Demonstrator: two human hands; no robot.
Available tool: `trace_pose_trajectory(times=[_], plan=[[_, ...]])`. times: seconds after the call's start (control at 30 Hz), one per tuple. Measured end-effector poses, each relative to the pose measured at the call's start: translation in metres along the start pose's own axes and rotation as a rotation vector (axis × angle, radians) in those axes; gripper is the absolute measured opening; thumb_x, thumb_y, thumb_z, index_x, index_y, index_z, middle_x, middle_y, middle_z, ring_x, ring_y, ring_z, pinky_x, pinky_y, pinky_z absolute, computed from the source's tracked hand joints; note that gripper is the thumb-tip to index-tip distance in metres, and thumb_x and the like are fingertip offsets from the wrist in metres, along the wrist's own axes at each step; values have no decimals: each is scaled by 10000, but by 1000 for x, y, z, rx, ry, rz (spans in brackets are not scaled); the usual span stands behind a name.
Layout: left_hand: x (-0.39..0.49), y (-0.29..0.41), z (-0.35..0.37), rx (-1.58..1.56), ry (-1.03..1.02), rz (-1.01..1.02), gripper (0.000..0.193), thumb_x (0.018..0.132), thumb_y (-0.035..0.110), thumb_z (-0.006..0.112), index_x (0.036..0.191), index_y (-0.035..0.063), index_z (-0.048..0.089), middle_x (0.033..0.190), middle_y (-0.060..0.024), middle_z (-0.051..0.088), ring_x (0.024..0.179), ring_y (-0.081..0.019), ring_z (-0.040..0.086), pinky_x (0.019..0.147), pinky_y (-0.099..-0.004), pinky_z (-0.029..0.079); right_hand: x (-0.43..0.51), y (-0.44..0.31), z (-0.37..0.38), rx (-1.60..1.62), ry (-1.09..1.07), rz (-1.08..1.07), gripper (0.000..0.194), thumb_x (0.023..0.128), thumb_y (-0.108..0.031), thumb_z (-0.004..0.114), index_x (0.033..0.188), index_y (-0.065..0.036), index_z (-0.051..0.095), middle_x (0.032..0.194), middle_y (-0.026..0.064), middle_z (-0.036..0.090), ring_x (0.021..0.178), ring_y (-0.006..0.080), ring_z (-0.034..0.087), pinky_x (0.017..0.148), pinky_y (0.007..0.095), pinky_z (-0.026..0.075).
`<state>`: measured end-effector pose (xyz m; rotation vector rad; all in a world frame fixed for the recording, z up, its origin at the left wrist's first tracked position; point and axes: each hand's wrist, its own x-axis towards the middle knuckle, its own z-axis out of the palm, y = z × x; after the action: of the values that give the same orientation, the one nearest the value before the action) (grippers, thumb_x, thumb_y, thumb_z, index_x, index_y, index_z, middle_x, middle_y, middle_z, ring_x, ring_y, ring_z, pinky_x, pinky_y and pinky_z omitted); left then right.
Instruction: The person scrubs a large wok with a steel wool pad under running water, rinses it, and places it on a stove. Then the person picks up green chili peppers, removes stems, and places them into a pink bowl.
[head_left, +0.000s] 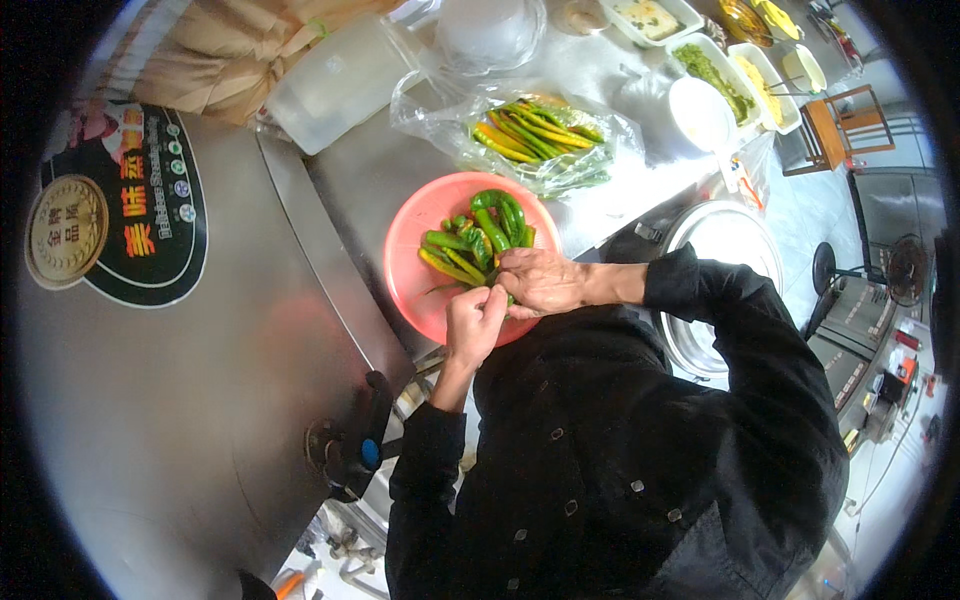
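A pink plastic basin (409, 262) sits on the steel counter right before me, with several green and yellow-green peppers (491, 229) heaped in it. My left hand (474, 322) and my right hand (544, 281) meet over its near side. Between their pinched fingers is a green pepper (511, 299), mostly hidden by the fingers. Beyond the basin lies an open clear plastic bag (427, 112) with long green and yellow peppers (532, 131) inside.
At left stands a steel cabinet (225, 360) with a black latch handle (367, 435). A translucent plastic container (337, 90) is at the back left. White food tubs (724, 82) line the back right. A round steel pot (739, 232) is at my right, a wooden chair (825, 139) farther off.
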<state>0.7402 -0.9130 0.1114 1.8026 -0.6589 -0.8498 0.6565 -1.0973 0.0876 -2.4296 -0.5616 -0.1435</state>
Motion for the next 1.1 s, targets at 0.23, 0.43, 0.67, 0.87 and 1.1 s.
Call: trace_pose_trajectory(times=[0.23, 0.43, 0.67, 0.87, 1.1], plan=[[7, -6, -4, -204, -17, 143, 418, 1005, 255, 595, 647, 49, 529, 570, 11, 484, 492, -155, 483, 471, -339, 365, 9, 1, -10, 130, 218, -42, 316, 847, -290, 699, 931, -15, 569, 923, 170, 580, 895, 372, 574, 818, 463, 485], [0, 4, 5, -1228, -73, -282, 381, 1044, 321, 520, 706, 146, 487, 591, 80, 363, 497, -49, 324, 465, -222, 271, 22, 6, -26, 236, 214, -114, 305, 910, -283, 662, 1037, -14, 594, 1047, 184, 605, 1023, 393, 565, 931, 478, 447], [0, -25, 4, -1756, -477, -247, 424, 1049, 345, 419, 661, 173, 420, 569, 49, 330, 468, -84, 290, 460, -255, 265, 25, 4, -27, 355, 200, -91, 303, 922, -272, 653, 1125, -50, 620, 1129, 170, 611, 1087, 384, 561, 989, 466, 443], [-8, -27, -38, -1790, -233, -98, 267, 941, 233, 527, 716, 105, 459, 677, 23, 363, 539, -93, 323, 476, -237, 267, 17, 13, -12, 422, 176, 316, 321, 944, -334, 630, 1065, -36, 613, 982, 174, 630, 968, 387, 616, 884, 474, 481], [1, -51, -47, -1640, -116, -176, 72, 803, 154, 550, 809, 98, 505, 812, -21, 410, 722, -135, 401, 460, -226, 299, 27, 94, -17, 157, 318, 703, 313, 977, -260, 561, 1213, -57, 602, 1032, 206, 681, 950, 386, 675, 815, 458, 541]])
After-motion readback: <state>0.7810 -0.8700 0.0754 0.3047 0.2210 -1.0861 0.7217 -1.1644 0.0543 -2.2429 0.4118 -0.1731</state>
